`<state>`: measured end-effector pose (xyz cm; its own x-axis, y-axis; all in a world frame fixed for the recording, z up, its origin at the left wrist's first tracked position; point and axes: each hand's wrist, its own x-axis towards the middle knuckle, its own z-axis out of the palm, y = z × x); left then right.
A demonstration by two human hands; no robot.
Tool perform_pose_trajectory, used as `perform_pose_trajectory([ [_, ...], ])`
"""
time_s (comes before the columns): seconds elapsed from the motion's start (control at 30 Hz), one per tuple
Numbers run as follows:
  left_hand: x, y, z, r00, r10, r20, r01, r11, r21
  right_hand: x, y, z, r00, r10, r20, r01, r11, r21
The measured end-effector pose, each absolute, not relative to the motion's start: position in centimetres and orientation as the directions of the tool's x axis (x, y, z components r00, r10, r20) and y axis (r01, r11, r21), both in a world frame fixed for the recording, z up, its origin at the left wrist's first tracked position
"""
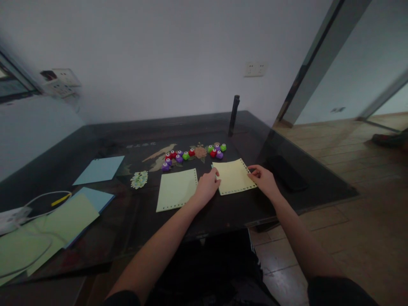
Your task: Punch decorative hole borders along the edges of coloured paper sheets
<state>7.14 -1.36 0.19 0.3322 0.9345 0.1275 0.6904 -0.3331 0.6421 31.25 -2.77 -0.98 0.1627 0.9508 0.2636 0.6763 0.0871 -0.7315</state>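
Observation:
A pale yellow sheet (234,176) with punched holes along its right and bottom edges lies on the dark table. My left hand (208,185) pinches its left edge, and my right hand (260,178) has its fingers closed on the right edge. Just left of my left hand is a pale green sheet (177,189), also with punched holes. Behind the sheets sit several small red, purple and green pieces with eye-like tops, in a left group (179,158) and a right group (218,151).
A dark upright post (234,115) stands at the back. Blue paper (100,170), green paper (70,216), a white cable, a yellow item (60,199) and a flowery piece (139,179) lie left. A black flat object (286,173) is right of my right hand.

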Motion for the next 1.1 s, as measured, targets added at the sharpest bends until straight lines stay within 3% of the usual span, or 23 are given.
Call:
perform_pose_trajectory([
  [0.37, 7.49, -1.46, 0.25, 0.341, 0.936, 0.09, 0.816, -0.342, 0.466, 31.2, -2.43, -1.45, 0.157, 0.957, 0.243, 0.747, 0.045, -0.664],
  [1.1, 7.51, -1.91, 1.01, 0.392, 0.917, 0.073, 0.828, -0.387, 0.407, 31.07, -2.35, -1.63, 0.144, 0.959, 0.245, 0.796, 0.035, -0.604],
])
